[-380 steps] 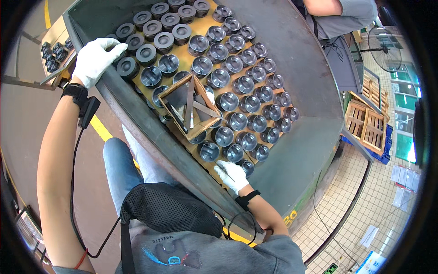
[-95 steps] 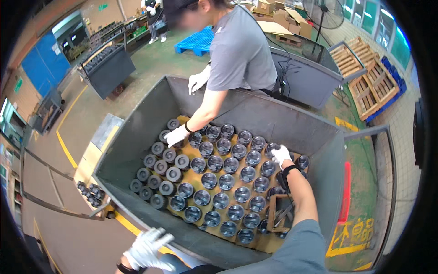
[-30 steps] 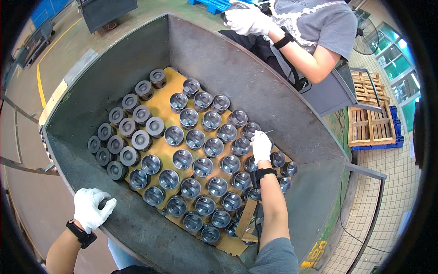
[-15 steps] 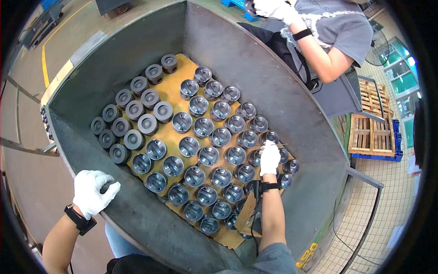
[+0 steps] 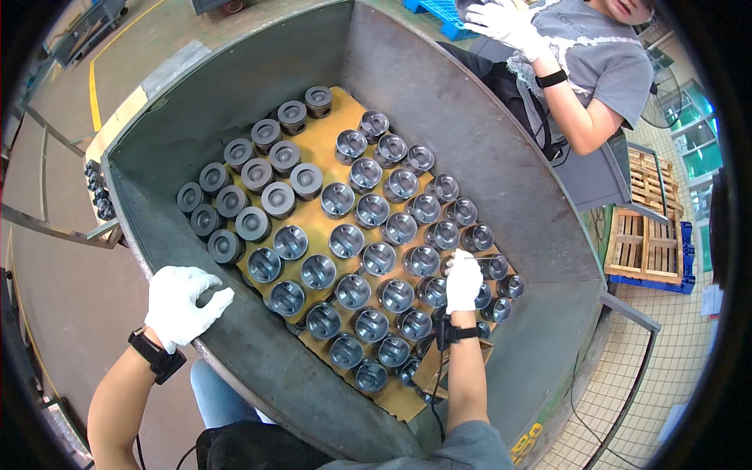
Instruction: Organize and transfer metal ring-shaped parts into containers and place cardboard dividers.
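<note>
Inside a grey metal bin [image 5: 439, 59], many metal pistons stand in rows on a brown cardboard sheet [image 5: 333, 117]. Toward the left, dull grey pistons [image 5: 278, 200] show their flat crowns; shinier pistons [image 5: 395, 295] stand hollow side up across the middle and right. My right hand [image 5: 464, 286], in a white glove, is closed on a thin metal rod [image 5: 489, 258], which points right over the pistons near the right wall. My left hand [image 5: 186, 307], also gloved, is at the bin's near-left rim, fingers curved, thumb apart, with nothing seen in it.
Beneath my right forearm, a folded cardboard piece [image 5: 429, 368] rises among the pistons. A co-worker [image 5: 591, 86] in white gloves is beyond the far-right wall. Wooden pallets [image 5: 642, 247] lie on the right, and a metal rail [image 5: 634, 317] stands beside the bin.
The whole view has shifted, so the bin appears farther right. My right hand has come slightly nearer relative to the pistons, still holding the rod. The co-worker's gloved hands have changed position.
</note>
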A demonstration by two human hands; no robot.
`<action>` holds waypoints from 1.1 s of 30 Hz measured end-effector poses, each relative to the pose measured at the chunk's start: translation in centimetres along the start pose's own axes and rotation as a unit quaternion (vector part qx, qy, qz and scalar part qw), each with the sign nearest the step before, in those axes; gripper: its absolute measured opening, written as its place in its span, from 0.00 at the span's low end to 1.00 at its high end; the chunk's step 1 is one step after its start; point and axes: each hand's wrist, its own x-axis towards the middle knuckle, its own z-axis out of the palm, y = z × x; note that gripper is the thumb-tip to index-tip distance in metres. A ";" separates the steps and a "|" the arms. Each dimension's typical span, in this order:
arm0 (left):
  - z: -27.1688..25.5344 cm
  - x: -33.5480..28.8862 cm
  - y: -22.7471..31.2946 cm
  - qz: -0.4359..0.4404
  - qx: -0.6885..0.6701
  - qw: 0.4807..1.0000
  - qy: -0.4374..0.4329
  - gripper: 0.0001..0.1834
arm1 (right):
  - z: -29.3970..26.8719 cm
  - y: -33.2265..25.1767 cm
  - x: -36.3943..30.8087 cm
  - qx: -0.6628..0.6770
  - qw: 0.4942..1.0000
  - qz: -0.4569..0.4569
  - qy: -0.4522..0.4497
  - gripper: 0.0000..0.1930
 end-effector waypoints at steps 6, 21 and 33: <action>0.0 0.0 0.2 0.031 0.009 0.999 0.023 0.12 | -0.7 1.2 -3.5 0.115 0.987 0.102 -0.036 0.16; -0.3 -0.4 0.3 -0.038 -0.011 0.999 -0.022 0.18 | 6.0 1.6 -8.3 0.053 0.994 -0.074 -0.060 0.12; -0.7 -0.9 1.0 -0.043 -0.010 0.999 -0.024 0.20 | 2.0 2.4 -14.1 0.131 0.986 0.079 -0.073 0.15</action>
